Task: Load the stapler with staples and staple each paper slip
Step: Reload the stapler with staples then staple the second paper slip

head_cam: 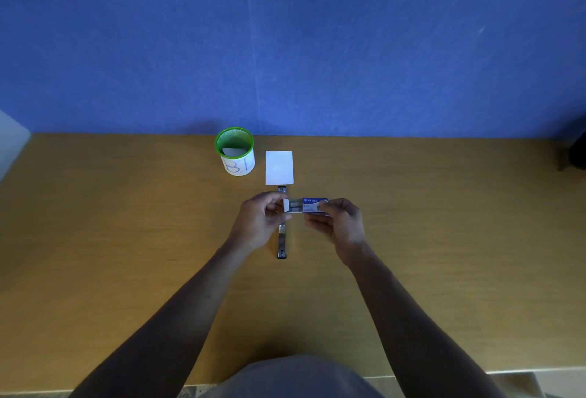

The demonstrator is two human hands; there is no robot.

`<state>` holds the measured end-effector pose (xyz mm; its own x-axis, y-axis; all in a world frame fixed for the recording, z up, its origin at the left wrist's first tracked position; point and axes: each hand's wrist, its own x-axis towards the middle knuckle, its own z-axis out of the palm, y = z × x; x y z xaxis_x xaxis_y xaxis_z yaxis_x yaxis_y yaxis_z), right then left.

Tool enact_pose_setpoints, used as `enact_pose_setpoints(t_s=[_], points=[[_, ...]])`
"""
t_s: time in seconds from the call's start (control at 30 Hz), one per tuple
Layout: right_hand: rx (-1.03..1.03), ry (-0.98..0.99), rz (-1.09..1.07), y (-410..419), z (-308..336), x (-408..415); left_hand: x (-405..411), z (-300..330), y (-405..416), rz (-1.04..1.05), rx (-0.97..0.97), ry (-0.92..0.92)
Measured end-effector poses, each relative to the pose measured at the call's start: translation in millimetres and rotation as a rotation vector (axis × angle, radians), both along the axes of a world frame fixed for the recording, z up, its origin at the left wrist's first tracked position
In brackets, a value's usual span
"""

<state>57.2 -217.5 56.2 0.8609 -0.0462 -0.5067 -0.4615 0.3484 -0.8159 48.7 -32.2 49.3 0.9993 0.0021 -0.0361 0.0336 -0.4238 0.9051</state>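
- The staple box [312, 205], blue with a white inner tray slid partly out to the left, is held above the counter [126, 239] between both hands.
- The right hand [341, 223] has its grip clenched on the blue sleeve, thumb and fingers pinching its right end.
- The left hand [261, 220] has its grip on the tray's open left end, fingertips at its edge; grey staples show inside the tray.
- The stapler [282, 240] lies opened out flat on the counter directly beneath the two grips, running away from the person.
- Paper slips [279, 168], a white stack, lie just beyond the grips.
- A green-rimmed cup [235, 152] stands left of the slips.
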Motion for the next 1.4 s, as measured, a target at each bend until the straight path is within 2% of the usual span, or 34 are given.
enact_pose_setpoints(t_s=[0.53,0.8,0.93,1.03,1.17,1.4], points=[[0.050,0.000,0.018,-5,-4,-2,-4,4,1,-0.030,0.063,-0.008],[-0.030,-0.062,-0.041,3,-2,-7,-7,8,-2,-0.051,0.098,-0.052],[-0.014,-0.057,-0.056,7,0,-9,-6,13,-5,-0.057,0.154,-0.253],[-0.015,-0.060,-0.066,9,1,-9,-4,16,-7,-0.115,0.281,-0.333],[-0.010,-0.067,-0.075,10,2,-9,-4,14,-9,-0.159,0.434,-0.351],[0.011,-0.060,-0.078,8,-1,-8,-3,15,-12,-0.143,0.441,-0.299]])
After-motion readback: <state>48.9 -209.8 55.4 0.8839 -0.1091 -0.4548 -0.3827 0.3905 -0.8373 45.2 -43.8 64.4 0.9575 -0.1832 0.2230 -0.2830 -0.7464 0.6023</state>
